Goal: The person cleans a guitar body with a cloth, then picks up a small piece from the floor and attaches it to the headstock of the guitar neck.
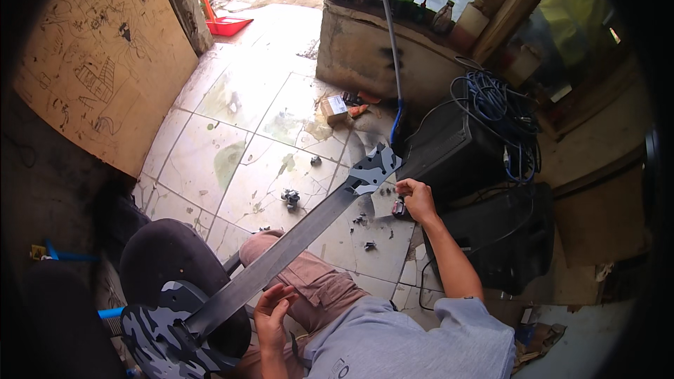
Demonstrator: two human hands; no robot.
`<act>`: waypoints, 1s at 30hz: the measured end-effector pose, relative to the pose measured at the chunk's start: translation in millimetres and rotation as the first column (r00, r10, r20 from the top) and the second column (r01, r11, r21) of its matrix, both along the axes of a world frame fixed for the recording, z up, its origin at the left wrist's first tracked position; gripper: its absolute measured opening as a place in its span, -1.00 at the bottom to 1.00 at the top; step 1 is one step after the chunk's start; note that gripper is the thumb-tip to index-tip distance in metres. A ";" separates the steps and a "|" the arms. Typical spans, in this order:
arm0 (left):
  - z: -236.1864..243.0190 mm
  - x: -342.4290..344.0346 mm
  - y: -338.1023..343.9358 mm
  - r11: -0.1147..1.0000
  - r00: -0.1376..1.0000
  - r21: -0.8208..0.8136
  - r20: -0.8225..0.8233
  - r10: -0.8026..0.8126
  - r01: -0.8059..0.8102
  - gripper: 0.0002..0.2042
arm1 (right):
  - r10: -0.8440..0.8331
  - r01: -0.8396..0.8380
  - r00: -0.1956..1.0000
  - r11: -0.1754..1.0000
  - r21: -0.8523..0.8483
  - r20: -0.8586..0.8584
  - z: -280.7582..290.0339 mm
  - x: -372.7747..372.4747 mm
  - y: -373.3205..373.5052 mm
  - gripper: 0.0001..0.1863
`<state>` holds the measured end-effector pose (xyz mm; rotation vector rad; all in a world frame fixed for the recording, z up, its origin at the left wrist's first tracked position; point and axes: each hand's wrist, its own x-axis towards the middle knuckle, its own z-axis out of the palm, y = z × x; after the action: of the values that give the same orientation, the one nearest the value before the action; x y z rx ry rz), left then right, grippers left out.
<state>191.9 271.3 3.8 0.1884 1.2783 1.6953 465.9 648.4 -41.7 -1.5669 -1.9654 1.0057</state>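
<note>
An electric guitar with a grey, black and white camouflage finish lies slantwise across my lap. Its body (158,323) rests on a black padded seat (172,260) at the lower left. The bare neck (281,245) shows no strings, and the headstock (375,168) points to the upper right. My right hand (419,200) is just beside the headstock, its thumb and fingers pinched together; what they hold, if anything, is too small to name. Near the lower part of the neck, my left hand (272,312) hangs with loosely bent, parted fingers and nothing visible in them.
Small dark metal parts (291,199) lie scattered over the tiled floor (232,189). A little cardboard box (334,109) stands farther off. Black speaker cabinets (449,140) with coiled blue cable (495,95) are at the right. A drawn-on wooden board (105,56) leans at the left.
</note>
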 end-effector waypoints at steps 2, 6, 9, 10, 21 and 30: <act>1.2 0.8 1.8 1.000 1.000 -0.003 0.000 -0.002 0.002 -0.66 | -0.026 0.027 0.997 1.000 0.010 -0.075 -6.4 3.8 -1.4 -0.62; -0.5 -0.3 1.4 1.000 1.000 -0.010 -0.012 0.007 -0.007 -0.65 | -0.011 0.015 0.997 0.998 -0.056 0.078 15.5 -4.3 -5.5 -0.61; 0.2 0.1 1.2 1.000 1.000 -0.024 -0.002 0.001 -0.001 -0.65 | -0.047 0.049 0.999 0.995 -0.084 0.027 22.2 -6.0 -7.0 -0.56; -0.9 0.7 0.7 1.000 1.000 -0.022 0.001 -0.004 0.004 -0.65 | -0.065 0.063 0.997 0.997 -0.054 -0.032 16.0 -2.5 -7.1 -0.54; -10.9 2.5 -8.4 0.999 1.000 -0.029 -0.009 -0.014 0.014 -0.61 | -0.049 0.023 0.981 0.990 -0.141 -0.187 10.3 1.1 -12.9 -0.57; -7.9 3.7 -11.4 0.999 0.999 -0.030 -0.014 -0.035 0.034 -0.59 | -0.101 0.101 0.994 0.995 -0.007 -0.034 28.0 -6.5 -11.3 -0.89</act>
<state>195.6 259.9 -4.1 0.2044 1.3036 1.6474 459.4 637.1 -13.7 -1.6235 -1.8421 0.9914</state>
